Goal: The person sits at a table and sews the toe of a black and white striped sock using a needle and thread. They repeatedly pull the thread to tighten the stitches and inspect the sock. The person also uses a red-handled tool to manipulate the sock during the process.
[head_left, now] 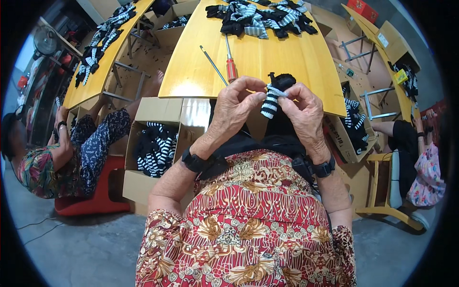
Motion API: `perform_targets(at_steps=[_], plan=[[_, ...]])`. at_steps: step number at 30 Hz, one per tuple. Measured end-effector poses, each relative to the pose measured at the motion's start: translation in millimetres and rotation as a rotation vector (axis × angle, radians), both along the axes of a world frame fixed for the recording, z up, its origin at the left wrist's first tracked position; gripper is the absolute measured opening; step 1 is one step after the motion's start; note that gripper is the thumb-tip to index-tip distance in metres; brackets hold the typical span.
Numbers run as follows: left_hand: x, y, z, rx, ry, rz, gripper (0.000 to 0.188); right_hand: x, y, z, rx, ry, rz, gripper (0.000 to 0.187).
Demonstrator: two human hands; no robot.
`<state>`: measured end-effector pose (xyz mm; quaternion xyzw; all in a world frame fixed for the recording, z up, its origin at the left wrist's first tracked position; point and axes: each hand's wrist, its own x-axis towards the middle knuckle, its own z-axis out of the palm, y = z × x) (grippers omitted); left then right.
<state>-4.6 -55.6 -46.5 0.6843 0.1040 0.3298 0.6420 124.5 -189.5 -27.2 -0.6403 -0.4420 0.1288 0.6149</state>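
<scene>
A small black-and-white striped knit piece point(270, 104) hangs at the near edge of the yellow table point(186, 71), with a dark bunched part at its upper end. Whether it is a sock or a glove I cannot tell. My left hand point(235, 106) pinches its left side between thumb and fingertips. On the opposite side, my right hand point(307, 113) grips its pale edge, also with thumb and fingers. Beyond my left hand lie a red-handled screwdriver point(231, 69) and a thin metal rod point(213, 65).
A heap of black and striped knitwear point(263, 19) covers the table's far end. Open cardboard boxes point(155, 112) of similar pieces stand left and right of me. One person point(62, 153) sits at the left table, another point(428, 167) at the right.
</scene>
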Motion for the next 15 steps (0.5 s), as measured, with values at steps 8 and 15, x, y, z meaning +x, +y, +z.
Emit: perform_targets(at_steps=[8,15], plan=[[4.8,2.3,-7.9,-0.12,-0.066,-0.093,0.015,-12.8,0.1,4.6,0.079,0.263,0.16,0.009],[9.4,-1.8,-8.6,-0.05,-0.093,0.012,0.008,-0.4,0.7,1.1,-0.077,0.141,0.203,0.01]])
